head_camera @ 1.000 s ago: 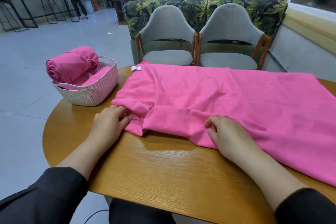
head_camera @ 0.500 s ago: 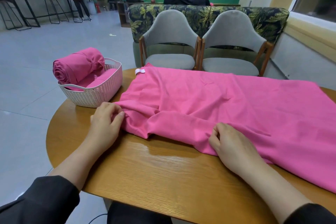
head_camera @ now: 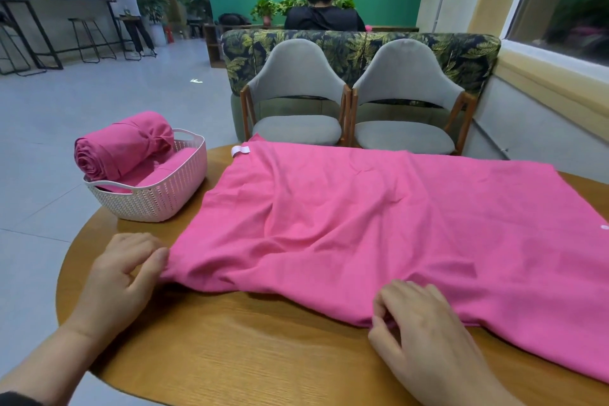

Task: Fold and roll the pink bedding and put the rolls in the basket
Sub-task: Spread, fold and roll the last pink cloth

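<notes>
Head view: pink bedding (head_camera: 379, 224) edge in both hands' grip

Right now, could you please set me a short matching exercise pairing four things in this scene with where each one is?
Things:
1. rolled pink bedding
2. white lattice basket
3. left hand
4. white tag

Places:
A. at the spread sheet's far left corner
B. on the round table's left side
C. lying on top of the basket
D. at the sheet's near left corner

Pairs: 1-C, 2-B, 3-D, 4-A
</notes>
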A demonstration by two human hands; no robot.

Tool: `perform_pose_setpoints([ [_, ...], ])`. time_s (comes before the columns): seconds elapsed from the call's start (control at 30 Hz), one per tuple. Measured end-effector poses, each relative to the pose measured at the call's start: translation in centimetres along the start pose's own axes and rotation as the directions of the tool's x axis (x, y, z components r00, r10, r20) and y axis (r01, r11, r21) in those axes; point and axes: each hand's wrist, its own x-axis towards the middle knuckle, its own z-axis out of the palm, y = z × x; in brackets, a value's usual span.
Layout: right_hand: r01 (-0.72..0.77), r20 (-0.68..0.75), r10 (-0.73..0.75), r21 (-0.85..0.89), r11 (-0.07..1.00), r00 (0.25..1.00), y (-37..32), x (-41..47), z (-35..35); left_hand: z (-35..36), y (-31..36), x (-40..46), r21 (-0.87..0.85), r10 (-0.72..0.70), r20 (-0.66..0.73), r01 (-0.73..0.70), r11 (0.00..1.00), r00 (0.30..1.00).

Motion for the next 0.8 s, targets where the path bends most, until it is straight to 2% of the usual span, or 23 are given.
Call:
perform_pose_setpoints([
  [0.1, 0.031, -0.055, -0.029, 0.030, 0.999, 0.998, -0.1, 0.0, 0.1, 0.1, 0.1, 0.1, 0.064, 0.116, 0.124, -0.125, 0.990, 0.986],
  [0.2, -0.005, 0.013, 0.005, -0.033, 0.999, 1.000, 0.0, 0.4, 0.7, 1.2, -0.7, 0.3, 0.140, 0.194, 0.238, -0.231, 0.963, 0.952],
  [0.27, -0.002, 0.047, 0.005, -0.063, 0.998, 0.999, -0.1, 0.4, 1.1, 1.4, -1.0, 0.5, 0.151, 0.210, 0.167, -0.235, 0.960, 0.963],
  [0.37, 0.021, -0.052, -0.021, 0.002, 1.000, 0.998, -0.4, 0.4, 0.7, 0.7, -0.8, 0.3, 0.164, 0.177, -0.023, -0.171, 0.971, 0.984],
  [0.4, 0.041, -0.081, -0.039, 0.024, 0.999, 0.996, -0.5, 0.5, 0.4, 0.4, -1.0, 0.0, 0.161, 0.174, -0.028, -0.168, 0.973, 0.984],
  [0.47, 0.086, -0.038, -0.085, 0.021, 0.996, 0.996, -0.3, 0.5, 0.3, -0.3, -1.1, -0.5, 0.086, 0.143, 0.043, -0.147, 0.985, 0.989],
  [0.57, 0.133, 0.126, -0.133, 0.008, 0.991, 0.983, 0.2, 0.5, 0.6, -0.5, -0.9, 0.3, 0.019, -0.048, 0.077, 0.047, 0.999, 0.996],
  [0.63, 0.136, 0.180, -0.140, 0.037, 0.990, 0.974, 0.1, 0.7, 0.6, 0.3, -0.6, 1.7, 0.186, -0.261, 0.056, 0.247, 0.951, 0.964],
  [0.7, 0.143, 0.194, -0.150, 0.052, 0.988, 0.969, -0.3, 0.9, 0.7, 1.0, -1.3, 3.0, 0.413, -0.502, 0.107, 0.421, 0.807, 0.858],
  [0.77, 0.143, 0.208, -0.149, 0.044, 0.989, 0.967, -0.5, 1.1, 1.0, 1.4, -1.8, 3.7, 0.567, -0.621, 0.213, 0.423, 0.707, 0.754],
  [0.8, 0.135, 0.209, -0.141, 0.043, 0.990, 0.968, -0.5, 1.1, 1.1, 1.6, -1.9, 3.8, 0.601, -0.640, 0.240, 0.405, 0.688, 0.731],
])
